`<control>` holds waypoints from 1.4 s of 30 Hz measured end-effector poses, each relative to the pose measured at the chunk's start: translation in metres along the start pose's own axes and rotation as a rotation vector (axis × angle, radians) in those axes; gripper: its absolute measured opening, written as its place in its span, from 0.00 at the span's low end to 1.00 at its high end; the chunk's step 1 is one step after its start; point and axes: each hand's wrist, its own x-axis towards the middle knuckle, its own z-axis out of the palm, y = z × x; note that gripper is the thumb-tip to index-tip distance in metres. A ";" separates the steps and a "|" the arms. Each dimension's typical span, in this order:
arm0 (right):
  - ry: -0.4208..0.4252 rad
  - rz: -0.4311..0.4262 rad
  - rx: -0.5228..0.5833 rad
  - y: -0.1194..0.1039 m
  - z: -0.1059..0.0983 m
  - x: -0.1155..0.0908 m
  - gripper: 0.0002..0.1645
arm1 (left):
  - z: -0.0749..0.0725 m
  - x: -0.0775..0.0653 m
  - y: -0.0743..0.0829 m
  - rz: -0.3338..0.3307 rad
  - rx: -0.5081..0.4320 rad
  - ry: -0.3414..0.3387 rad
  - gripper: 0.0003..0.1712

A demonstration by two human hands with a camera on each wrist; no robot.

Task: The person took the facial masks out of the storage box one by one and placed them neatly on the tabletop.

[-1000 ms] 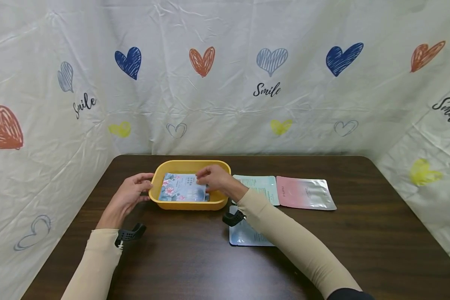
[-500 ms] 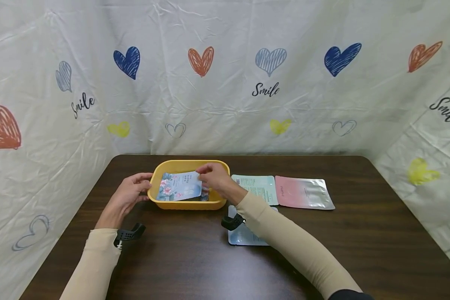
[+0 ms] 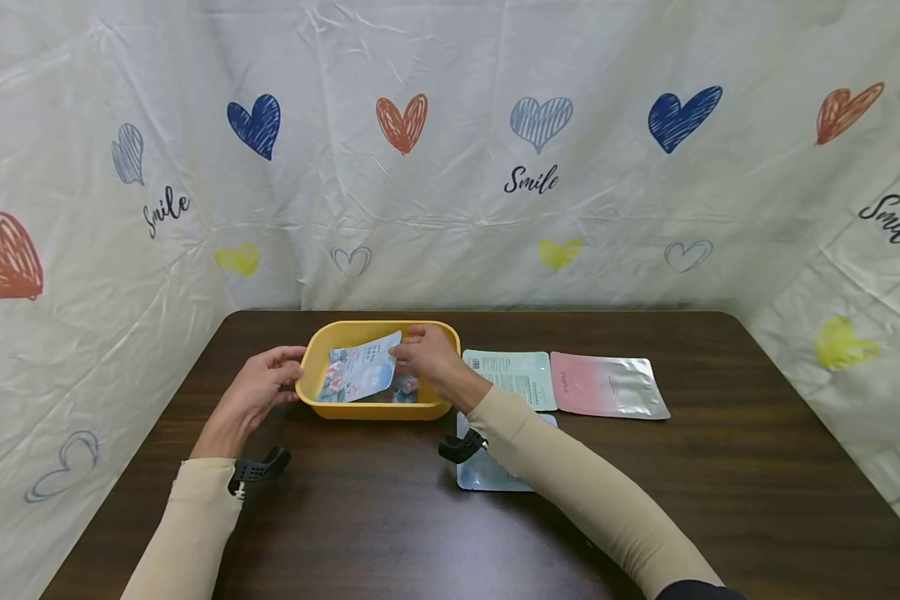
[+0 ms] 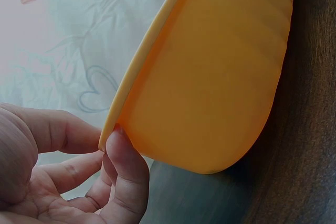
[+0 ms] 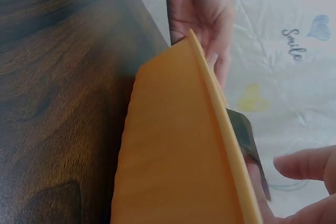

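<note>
My left hand [image 3: 258, 383] pinches the left end of a yellow plastic basket [image 3: 378, 412]; in the left wrist view its thumb and forefinger [image 4: 126, 166] meet at the rim. Inside the basket lies a pale blue, flower-printed sheet mask packet [image 3: 360, 368], its right side raised at a slant. My right hand [image 3: 437, 358] reaches over the right rim and holds that packet by its right edge. In the right wrist view the packet's dark underside [image 5: 241, 129] shows above the rim, with a digit [image 5: 257, 182] against it. Under it, another flowered packet [image 3: 405, 388] is partly visible.
Right of the basket, a mint green packet [image 3: 521, 371] and a pink-to-silver packet [image 3: 607, 385] lie side by side. A light blue packet [image 3: 487, 468] is partly under the right forearm. Behind the brown table [image 3: 345, 517] hangs a white heart-print sheet [image 3: 465, 250].
The flowered packet's right side has risen from nearly flat to a steep slant, lifted by my right hand, uncovering the packet below. My left hand has stayed on the basket rim.
</note>
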 end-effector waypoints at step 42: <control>-0.125 -0.103 -0.091 -0.012 -0.075 -0.041 0.20 | 0.000 -0.002 0.000 0.031 0.016 -0.007 0.30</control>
